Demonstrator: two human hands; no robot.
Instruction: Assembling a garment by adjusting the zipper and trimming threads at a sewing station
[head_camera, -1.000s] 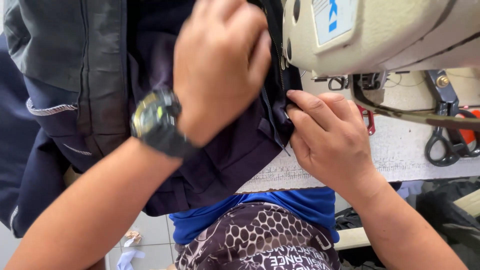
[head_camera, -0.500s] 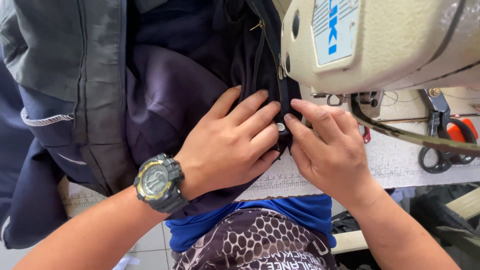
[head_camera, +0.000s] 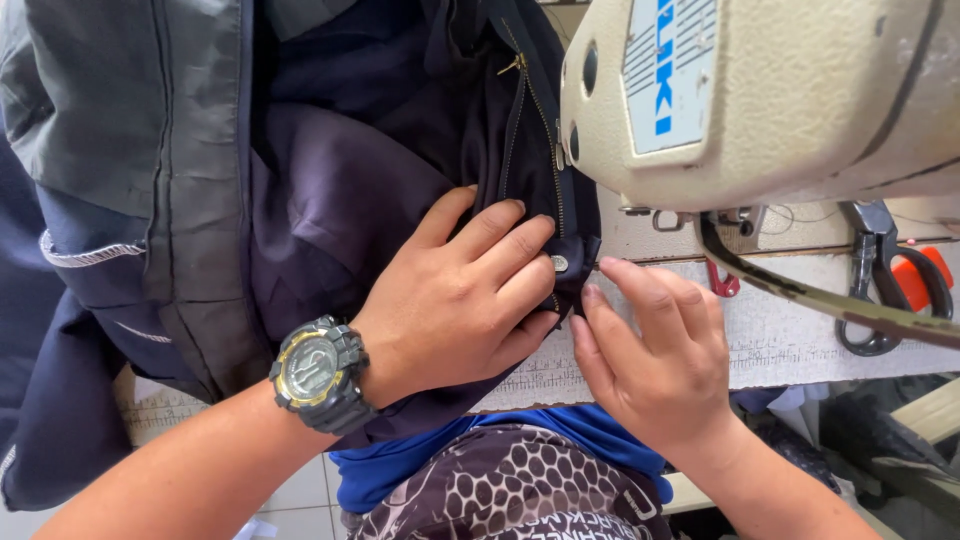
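Two bare hands are seen from above, pressed onto a dark navy fabric garment (head_camera: 340, 200) that is spread over a pale work bench (head_camera: 800, 340). The left hand (head_camera: 465, 295) is laid flat, palm down, on the cloth, its fingers spread slightly and pointed toward the right; nothing is gripped, the cloth is only held down. A chunky black digital wristwatch with a yellow-ringed face (head_camera: 318, 372) is worn on the left wrist. The right hand (head_camera: 655, 350) is set just beside it, fingers extended and close together, with the fingertips touching the garment's edge near a small round metal snap button (head_camera: 560, 263). It too is open and pressing rather than grasping.

One brass-toothed zipper (head_camera: 530, 110) is visible running up the garment, which lies under the head of one cream-coloured industrial sewing machine (head_camera: 780, 90) at the upper right. A grey panel of the garment (head_camera: 150, 130) hangs at the left. One pair of black-handled scissors (head_camera: 880, 280) rests on the bench at the right, next to an orange-handled tool (head_camera: 925, 275).
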